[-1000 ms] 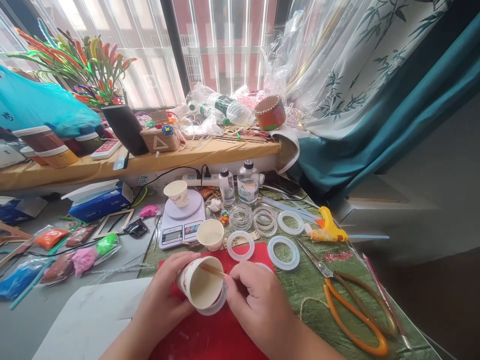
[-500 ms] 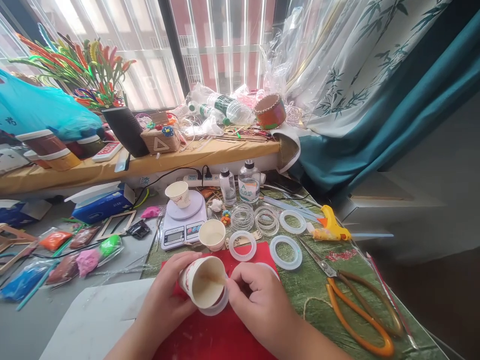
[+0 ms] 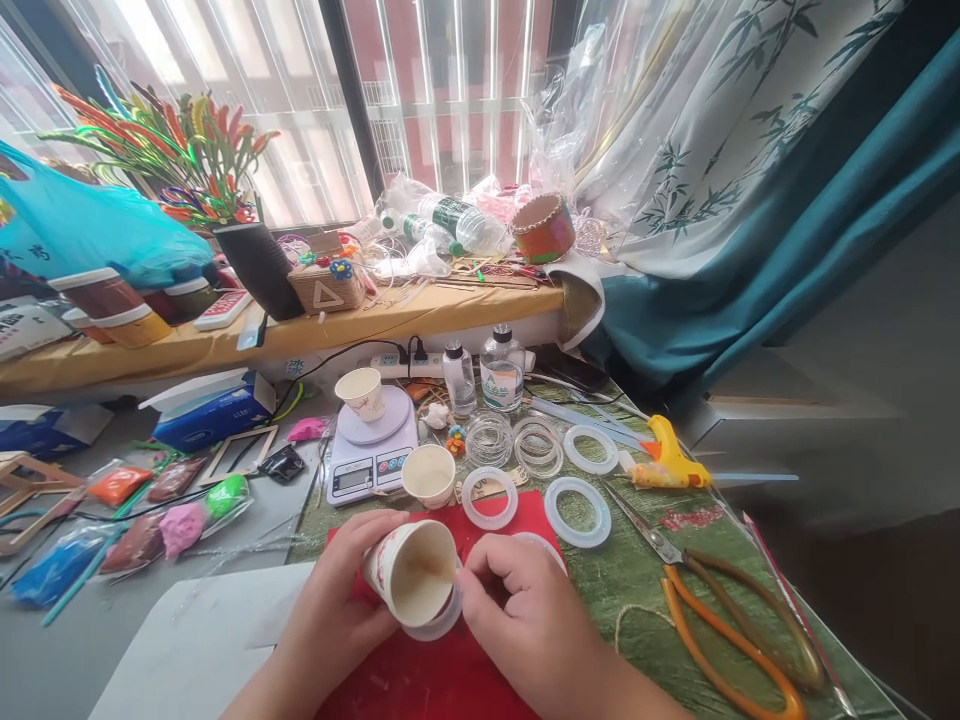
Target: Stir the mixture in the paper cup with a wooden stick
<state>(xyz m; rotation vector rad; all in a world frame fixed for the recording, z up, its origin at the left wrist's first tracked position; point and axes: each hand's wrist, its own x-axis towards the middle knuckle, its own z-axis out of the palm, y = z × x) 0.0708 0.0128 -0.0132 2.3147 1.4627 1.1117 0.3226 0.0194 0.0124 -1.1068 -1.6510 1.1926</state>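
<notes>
My left hand [image 3: 349, 590] is wrapped round a paper cup [image 3: 420, 580], tilted so that its mouth faces me and to the right. A thin tan streak shows inside the cup, running towards its right rim. At that rim my right hand [image 3: 517, 605] has its fingers pinched together; what they hold is too small and hidden to name. Just below the cup, a translucent ring mould [image 3: 436, 628] shows in part on the red sheet [image 3: 427, 680]. Another ring mould lies partly behind my right hand.
A second paper cup [image 3: 429, 476] stands behind; a third [image 3: 360, 394] sits on a digital scale [image 3: 373, 440]. Ring moulds [image 3: 578, 512], clear bottles [image 3: 502, 370], scissors [image 3: 709, 590] and a yellow glue gun [image 3: 666, 455] lie right. Bags of coloured clay [image 3: 180, 525] lie left.
The view has shifted slightly, so everything sits a little lower and further right. Both hands keep nearly the same pose at the tilted paper cup.
</notes>
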